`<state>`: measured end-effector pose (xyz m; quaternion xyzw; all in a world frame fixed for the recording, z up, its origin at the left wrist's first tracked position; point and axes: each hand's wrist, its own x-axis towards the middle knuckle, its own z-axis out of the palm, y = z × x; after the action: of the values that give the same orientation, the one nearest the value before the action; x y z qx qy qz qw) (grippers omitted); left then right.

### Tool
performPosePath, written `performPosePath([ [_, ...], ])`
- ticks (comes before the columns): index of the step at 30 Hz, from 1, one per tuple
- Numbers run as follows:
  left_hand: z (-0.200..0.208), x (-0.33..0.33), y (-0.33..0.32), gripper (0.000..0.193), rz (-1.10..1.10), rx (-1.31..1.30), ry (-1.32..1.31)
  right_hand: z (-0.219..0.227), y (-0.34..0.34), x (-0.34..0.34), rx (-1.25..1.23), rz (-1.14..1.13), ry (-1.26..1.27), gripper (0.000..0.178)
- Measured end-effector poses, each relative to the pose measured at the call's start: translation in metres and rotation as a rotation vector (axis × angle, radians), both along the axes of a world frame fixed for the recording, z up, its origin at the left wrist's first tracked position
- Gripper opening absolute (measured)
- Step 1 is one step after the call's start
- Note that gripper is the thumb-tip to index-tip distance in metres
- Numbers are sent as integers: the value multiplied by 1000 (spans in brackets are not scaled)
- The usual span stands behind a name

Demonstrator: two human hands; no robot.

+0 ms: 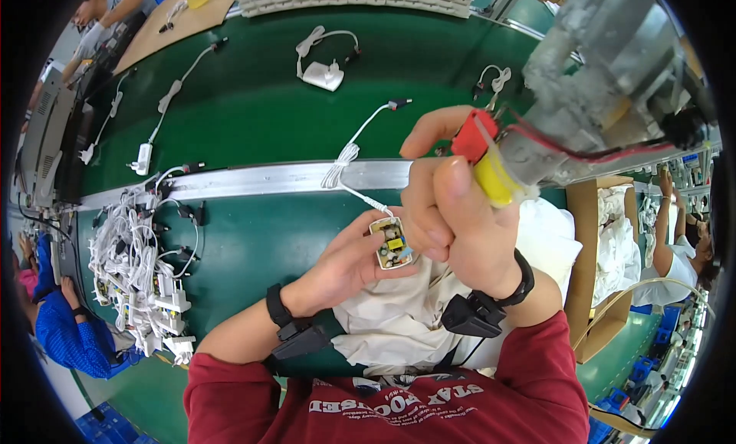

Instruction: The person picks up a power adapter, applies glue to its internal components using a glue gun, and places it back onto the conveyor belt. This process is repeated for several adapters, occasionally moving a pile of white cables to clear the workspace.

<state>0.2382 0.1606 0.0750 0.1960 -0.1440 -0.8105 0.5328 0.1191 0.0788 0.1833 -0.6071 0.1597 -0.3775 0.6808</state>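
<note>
1. Here the left hand [349,264] is held low, its thumb [373,249] laid inward above the cupped fingers.
2. And the right hand [460,222] is raised beyond those fingertips, three fingers curled, index finger [431,131] arched above them, thumb [458,191] propped just below it.
3. Both forearms, left [249,321] and right [543,300], are angled inward behind the fingers.

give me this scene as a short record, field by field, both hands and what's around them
left hand: holds an open white adapter case, inner components exposed
right hand: grips the red and yellow tool end, just above the case
cable: white, bundled, running from the case across the metal rail
left side: tangled pile of white adapters and cables
beyond rail: spaced-out corded adapters, one near centre
right side: cardboard box holding white items
</note>
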Motion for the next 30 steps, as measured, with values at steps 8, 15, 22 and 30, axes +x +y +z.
performPosePath([
  [8, 73, 33, -140, 31, 226, -713, -1124, 6, 11, 0, 100, -43, 49, 38],
  [15, 22, 7, -186, 32, 428, -821, -1797, 8, 8, 1, 149, -18, 27, 34],
  [22, 29, 26, -180, 36, 616, -733, -1972, 3, 4, -2, 116, -4, 18, 29],
  [30, -7, 92, -176, 37, 426, -475, -2103, 5, 4, 2, 127, -2, 17, 27],
])
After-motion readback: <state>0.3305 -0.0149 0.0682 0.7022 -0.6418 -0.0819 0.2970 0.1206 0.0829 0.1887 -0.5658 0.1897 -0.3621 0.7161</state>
